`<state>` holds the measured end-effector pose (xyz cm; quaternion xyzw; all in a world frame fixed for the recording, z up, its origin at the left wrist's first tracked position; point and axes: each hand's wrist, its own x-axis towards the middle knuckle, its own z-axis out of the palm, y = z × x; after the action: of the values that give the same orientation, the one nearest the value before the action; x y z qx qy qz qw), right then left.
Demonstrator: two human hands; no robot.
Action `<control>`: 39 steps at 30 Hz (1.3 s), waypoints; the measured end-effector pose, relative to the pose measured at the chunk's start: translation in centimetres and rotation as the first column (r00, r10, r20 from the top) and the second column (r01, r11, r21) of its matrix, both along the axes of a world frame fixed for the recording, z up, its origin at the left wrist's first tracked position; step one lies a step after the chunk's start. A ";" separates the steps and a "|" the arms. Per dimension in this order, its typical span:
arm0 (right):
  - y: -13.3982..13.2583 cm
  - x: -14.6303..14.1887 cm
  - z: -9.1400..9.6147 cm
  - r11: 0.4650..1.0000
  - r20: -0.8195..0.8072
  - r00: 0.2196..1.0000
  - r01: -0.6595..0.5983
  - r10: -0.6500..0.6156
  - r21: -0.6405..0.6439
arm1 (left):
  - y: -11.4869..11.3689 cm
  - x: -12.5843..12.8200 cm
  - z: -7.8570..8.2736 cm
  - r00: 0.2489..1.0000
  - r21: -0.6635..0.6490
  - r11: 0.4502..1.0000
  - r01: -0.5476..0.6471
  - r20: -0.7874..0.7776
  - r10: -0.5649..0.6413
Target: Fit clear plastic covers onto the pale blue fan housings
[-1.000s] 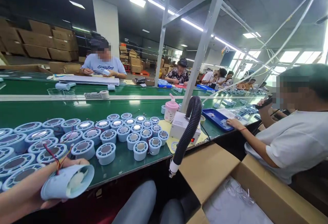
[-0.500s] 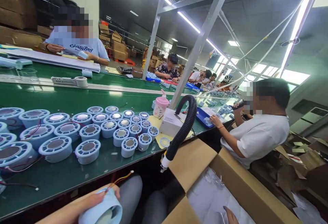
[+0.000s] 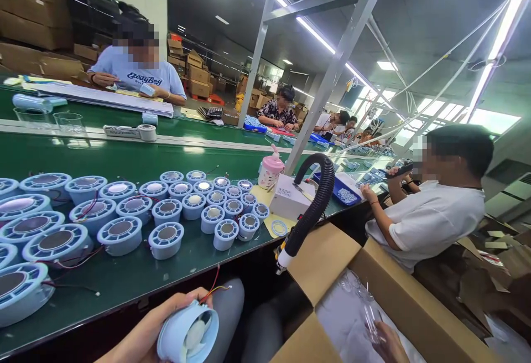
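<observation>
Left hand [image 3: 170,303] gripping a light-blue fan housing [image 3: 171,335] near the thigh [image 3: 231,303]; right hand [image 3: 389,343] at clear plastic pieces [image 3: 369,314] inside an open carton [image 3: 415,296].
The housing's open end faces the wearer, likely to expose the white impeller [image 3: 194,334]. Whether the right fingers are closed, I cannot tell. Open room lies between the green bench's edge and the carton, narrowed by a hanging black hose [image 3: 314,213].

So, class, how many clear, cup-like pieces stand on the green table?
2: the left piece, close by a light-blue cylinder; the right piece, between that one and a whitish round-ended object. More could be hidden.
</observation>
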<state>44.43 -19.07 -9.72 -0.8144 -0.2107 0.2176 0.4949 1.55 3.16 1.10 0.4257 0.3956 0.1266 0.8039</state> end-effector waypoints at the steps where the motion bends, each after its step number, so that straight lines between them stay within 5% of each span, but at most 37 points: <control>1: 0.6 -1.3 0.9 0.997 -0.013 0.997 -0.072 0.073 0.036 | 0.0 0.1 0.1 1.000 -0.013 1.000 0.012 0.018 -0.011; 4: 2.8 -7.4 4.0 0.932 -0.005 0.938 -0.343 0.346 0.116 | -0.1 1.1 0.4 0.995 -0.032 0.995 0.099 0.013 -0.098; 5: 3.5 -9.9 5.1 0.866 0.032 0.875 -0.482 0.482 0.131 | -0.2 1.6 0.4 0.989 -0.030 0.988 0.151 0.001 -0.151; 7: 5.0 -15.1 7.3 0.571 0.345 0.518 -0.818 0.783 -0.068 | -0.6 2.7 0.7 0.963 0.005 0.963 0.270 -0.019 -0.270; 8: 5.6 -17.4 8.3 0.518 0.488 0.389 -0.840 0.782 -0.161 | -0.9 3.1 0.9 0.943 0.045 0.942 0.332 -0.028 -0.331; 10: 6.6 -21.0 9.8 0.573 0.692 0.233 -0.758 0.683 -0.311 | -1.4 3.5 1.3 0.897 0.177 0.879 0.443 -0.072 -0.437; 12: 7.2 -23.0 10.6 0.652 0.754 0.178 -0.648 0.632 -0.394 | -1.8 3.4 1.9 0.851 0.385 0.762 0.520 -0.164 -0.498; 16: 7.5 -23.8 10.8 0.622 0.669 0.216 -0.636 0.712 -0.457 | -2.2 2.4 2.4 0.817 0.759 0.357 0.544 -0.382 -0.432; 18: 7.4 -23.7 10.8 0.640 0.676 0.222 -0.614 0.702 -0.463 | -2.5 1.9 2.3 0.810 0.784 0.268 0.560 -0.449 -0.377; 20: 7.5 -23.7 10.9 0.691 0.712 0.215 -0.532 0.669 -0.489 | -2.7 1.7 2.1 0.799 0.771 0.260 0.581 -0.480 -0.361; 22: 7.6 -23.8 11.0 0.687 0.699 0.202 -0.497 0.686 -0.530 | -2.9 1.6 1.9 0.795 0.764 0.271 0.586 -0.477 -0.376; 25: 7.5 -23.7 11.2 0.538 0.540 0.236 -0.669 0.808 -0.512 | -3.0 1.7 1.6 0.835 0.786 0.328 0.524 -0.397 -0.381; 27: 7.3 -23.8 11.5 0.478 0.384 0.335 -0.791 0.861 -0.382 | -3.0 1.7 1.4 0.887 0.805 0.404 0.434 -0.304 -0.348; 31: 7.0 -23.8 12.3 0.585 0.132 0.571 -0.804 0.810 -0.111 | -3.2 1.6 0.4 0.946 0.814 0.504 0.288 -0.161 -0.281; 37: 7.2 -23.2 12.1 0.741 -0.099 0.735 -0.660 0.671 0.128 | -3.1 1.5 -1.0 0.923 0.852 0.445 0.277 -0.106 -0.371; 39: 7.3 -22.9 11.9 0.767 -0.189 0.744 -0.610 0.641 0.200 | -3.1 1.5 -1.0 0.894 0.821 0.477 0.312 -0.084 -0.440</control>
<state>21.57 -11.77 2.22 -0.6301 -0.4220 0.4565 0.4652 3.02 0.06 0.14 0.8139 0.1313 0.1442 0.5473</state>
